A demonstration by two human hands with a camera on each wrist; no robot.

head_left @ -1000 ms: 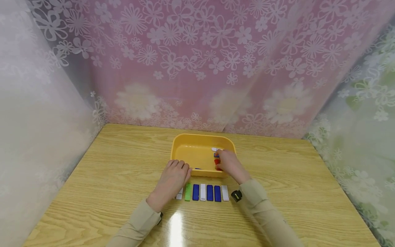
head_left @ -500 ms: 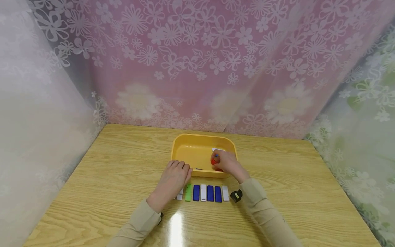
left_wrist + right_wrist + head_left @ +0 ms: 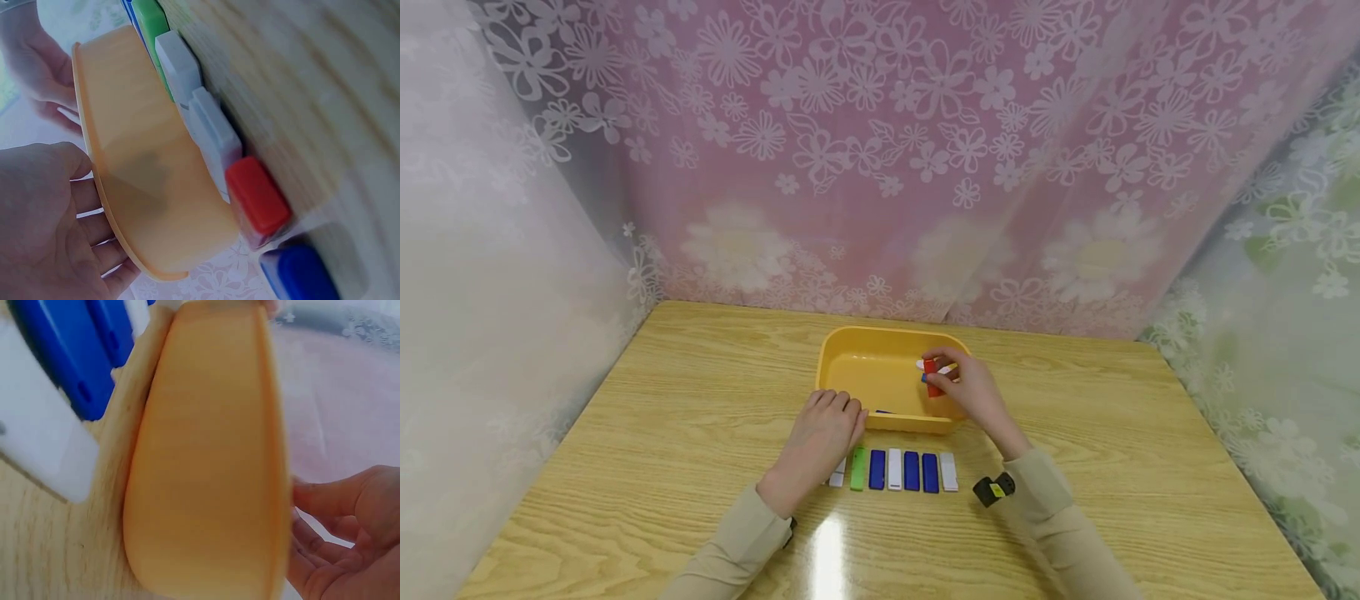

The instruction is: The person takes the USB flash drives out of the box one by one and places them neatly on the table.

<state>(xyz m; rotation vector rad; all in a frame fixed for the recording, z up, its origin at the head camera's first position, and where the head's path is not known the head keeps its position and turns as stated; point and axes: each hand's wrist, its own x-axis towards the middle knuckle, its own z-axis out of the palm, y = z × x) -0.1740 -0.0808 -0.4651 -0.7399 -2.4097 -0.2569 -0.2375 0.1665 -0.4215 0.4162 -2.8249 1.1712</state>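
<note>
A yellow tray [image 3: 850, 367] stands mid-table. Above its right side my right hand [image 3: 942, 380] pinches a red tile [image 3: 931, 377], held upright. A white tile [image 3: 921, 363] and a blue tile [image 3: 883, 410] lie inside the tray. My left hand [image 3: 835, 410] rests flat on the table at the tray's near left corner, its fingers against the wall and over the left end of a row of tiles [image 3: 893, 469]: white, green, blue, white, two blue, white. The left wrist view shows two white tiles [image 3: 212, 131], a red tile [image 3: 257, 199] and a blue tile [image 3: 301, 275] under that hand [image 3: 50, 219].
Flowered curtains [image 3: 880, 167] close in the wooden table [image 3: 1112, 433] at the back and both sides. A black wrist camera [image 3: 992, 490] sits on the right sleeve. In the right wrist view the tray's outer wall [image 3: 206, 462] fills the middle, with blue tiles [image 3: 56, 356] beside it.
My right hand has lifted the red tile up off the tray floor and drawn back slightly to the right. The left hand has stayed where it was.
</note>
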